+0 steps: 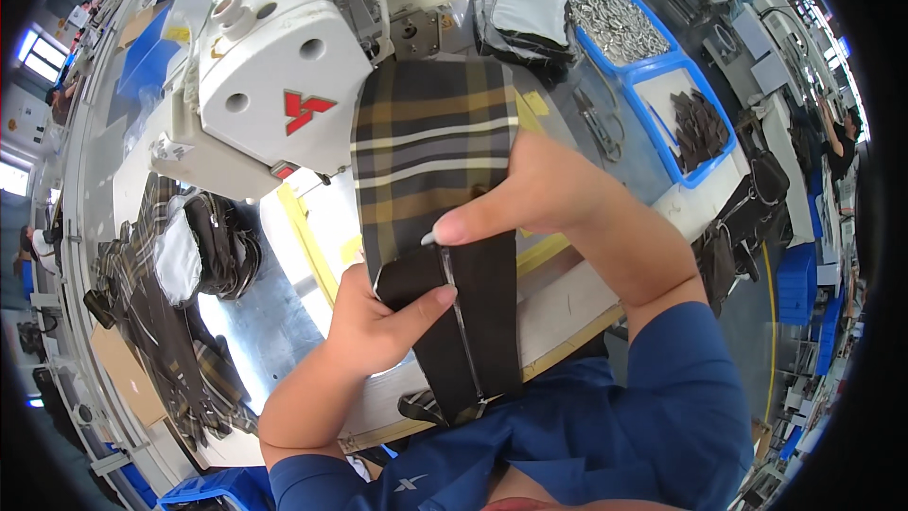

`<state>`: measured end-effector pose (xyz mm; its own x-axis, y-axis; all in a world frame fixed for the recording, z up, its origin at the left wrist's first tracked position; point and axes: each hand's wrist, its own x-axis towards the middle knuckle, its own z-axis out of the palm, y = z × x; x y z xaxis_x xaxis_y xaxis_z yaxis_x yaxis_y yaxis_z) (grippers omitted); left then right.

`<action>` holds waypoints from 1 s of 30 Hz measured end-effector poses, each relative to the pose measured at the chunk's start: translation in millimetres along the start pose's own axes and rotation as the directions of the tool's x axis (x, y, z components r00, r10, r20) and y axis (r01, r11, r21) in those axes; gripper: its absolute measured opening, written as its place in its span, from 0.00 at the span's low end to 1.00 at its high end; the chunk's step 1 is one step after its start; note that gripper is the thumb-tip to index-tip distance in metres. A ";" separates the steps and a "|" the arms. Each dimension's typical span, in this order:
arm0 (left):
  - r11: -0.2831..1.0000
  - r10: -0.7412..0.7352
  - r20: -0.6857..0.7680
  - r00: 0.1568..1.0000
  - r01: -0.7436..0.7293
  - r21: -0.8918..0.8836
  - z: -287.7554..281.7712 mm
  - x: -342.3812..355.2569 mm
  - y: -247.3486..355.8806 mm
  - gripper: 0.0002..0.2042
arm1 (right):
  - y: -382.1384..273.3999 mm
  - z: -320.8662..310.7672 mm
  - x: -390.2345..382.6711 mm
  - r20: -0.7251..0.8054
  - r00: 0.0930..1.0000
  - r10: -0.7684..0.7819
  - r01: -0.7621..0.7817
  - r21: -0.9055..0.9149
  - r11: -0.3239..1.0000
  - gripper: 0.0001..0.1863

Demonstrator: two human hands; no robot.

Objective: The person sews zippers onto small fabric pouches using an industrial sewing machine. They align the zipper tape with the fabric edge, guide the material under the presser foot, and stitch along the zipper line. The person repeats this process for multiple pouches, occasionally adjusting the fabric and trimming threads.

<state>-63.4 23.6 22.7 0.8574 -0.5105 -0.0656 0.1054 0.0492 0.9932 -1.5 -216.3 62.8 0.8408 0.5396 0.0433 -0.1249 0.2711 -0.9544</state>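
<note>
On my left, plaid cloth (165, 341) lies near a white sewing machine (265, 61) bearing a red angular emblem (307, 112); then comes my left grip (371, 329), closed on the black part of a panel (435, 185), thumb on top, and a pale crossed mark (410, 484) on my blue shirt (586, 426). The panel is before me over the desk (582, 308) edge, long axis running away from my chest, plaid end pointing outward. My right grip (530, 194) pinches its right side, thumb by the zip (459, 322).
</note>
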 end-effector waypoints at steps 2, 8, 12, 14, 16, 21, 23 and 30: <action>0.997 0.013 0.002 1.000 -0.014 0.075 0.0 -2.2 1.2 0.12 | -5.0 -1.7 -2.1 0.013 0.992 0.126 -0.126 0.014 0.992 0.29; 0.999 0.019 -0.083 0.996 -0.022 -0.036 13.7 -4.6 13.6 0.16 | -0.5 1.9 -1.9 0.086 0.987 0.137 -0.144 0.089 0.986 0.27; 0.974 0.139 -0.052 0.989 -0.127 0.186 7.3 -6.6 13.9 0.16 | -1.1 7.4 -0.9 0.113 0.988 0.107 -0.103 -0.044 0.994 0.27; 0.920 0.237 -0.009 0.971 -0.221 0.322 6.0 -6.1 14.1 0.16 | 0.8 7.2 -1.7 0.112 0.987 0.117 -0.104 -0.113 0.988 0.28; 0.826 0.335 0.040 0.941 -0.314 0.468 5.2 -6.6 14.2 0.15 | 9.5 2.8 0.0 0.127 0.983 0.129 -0.108 -0.160 0.981 0.30; 0.380 0.623 0.167 0.764 -0.481 0.790 -4.3 -9.0 21.1 0.17 | 14.9 11.5 -1.8 0.172 0.978 0.116 -0.088 -0.160 0.983 0.29; 0.188 0.718 0.190 0.669 -0.450 0.873 -11.6 -14.0 13.1 0.20 | 11.4 18.2 -6.1 0.171 0.983 0.064 -0.032 -0.185 0.982 0.31; -0.417 0.662 0.539 0.521 -0.341 0.842 -10.1 -37.6 27.7 0.18 | -3.8 29.5 -16.5 0.042 0.999 0.031 -0.005 -0.517 0.856 0.32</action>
<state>-87.7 52.8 51.7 0.2452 -0.6963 0.6745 -0.7610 -0.5693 -0.3110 -30.5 -202.7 74.4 0.8135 0.5810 0.0258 0.1612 -0.1826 -0.9699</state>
